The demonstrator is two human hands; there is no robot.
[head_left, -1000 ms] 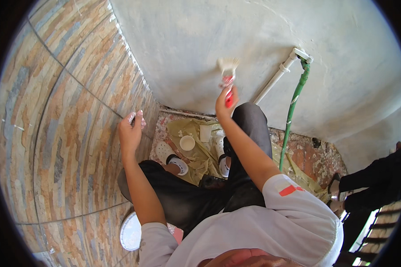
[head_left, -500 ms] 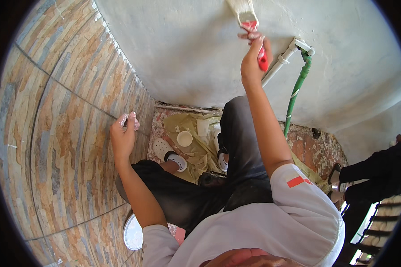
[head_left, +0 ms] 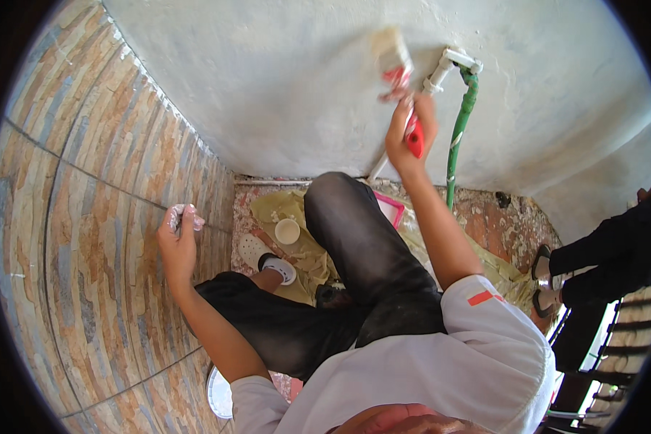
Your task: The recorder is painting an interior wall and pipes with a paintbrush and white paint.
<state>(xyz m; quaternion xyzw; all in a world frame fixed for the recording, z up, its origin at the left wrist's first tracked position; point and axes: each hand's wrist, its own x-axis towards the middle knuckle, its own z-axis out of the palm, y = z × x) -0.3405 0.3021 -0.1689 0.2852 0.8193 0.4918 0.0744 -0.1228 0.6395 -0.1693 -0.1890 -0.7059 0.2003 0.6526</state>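
Note:
My right hand (head_left: 412, 126) is closed round the red handle of a paintbrush (head_left: 414, 142), its pale bristles up against the grey wall (head_left: 282, 79). Motion smears the brush head, and the bristles point up and slightly left. Whitish paint marks the fingers of my right hand. Beside the tiled wall (head_left: 101, 253) on the left, my left hand (head_left: 179, 235) is raised with curled fingers and thumb upright. White paint coats those fingertips; whether they hold anything is hidden.
A white pipe (head_left: 435, 76) joins a green hose (head_left: 461, 126) right of the brush. A white cup (head_left: 287, 231) stands on a drop sheet (head_left: 307, 264); a pink-edged tray (head_left: 390, 210) shows past my knee. A white lid (head_left: 219, 394) lies lower left. Another person's legs (head_left: 600, 267) are at right.
My right hand and the brush have come down the wall, nearer the pipe joint. My raised knee has shifted left, and the pink-edged tray has come into view. My left hand stays curled.

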